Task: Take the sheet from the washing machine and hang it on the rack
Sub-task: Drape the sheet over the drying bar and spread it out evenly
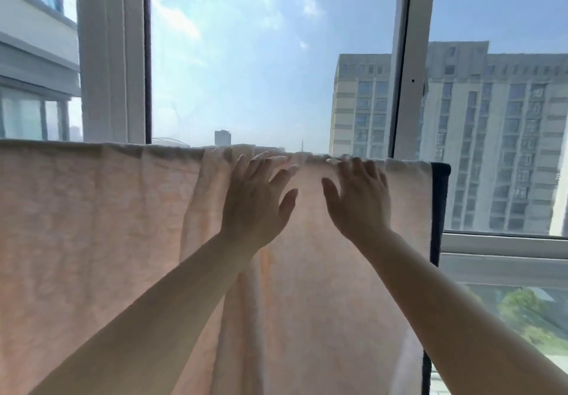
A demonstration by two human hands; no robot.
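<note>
Hanging across the middle of the frame, the pale peach sheet (92, 225) is draped over a horizontal bar that it hides, and it falls to the bottom edge of the frame. Its top fold runs from the left edge to right of centre, with gathered pleats near the middle. A dark blue border (438, 210) runs down its right side.

Both hands reach up at the centre of the frame, near the top fold. The left hand (258, 201) is spread with straight fingers, its fingertips (276, 161) at the fold. The right hand (359, 201) is just beside it, also spread, with its fingertips (353, 162) on the top edge. Neither hand grips or pinches the cloth; the fingers lie apart and flat against it. The thumbs point toward each other with a gap between them.

Behind the sheet stands a window with white frames (110, 56). Blue sky fills the upper centre, and a tall apartment block (491, 133) stands in the right of the frame.
</note>
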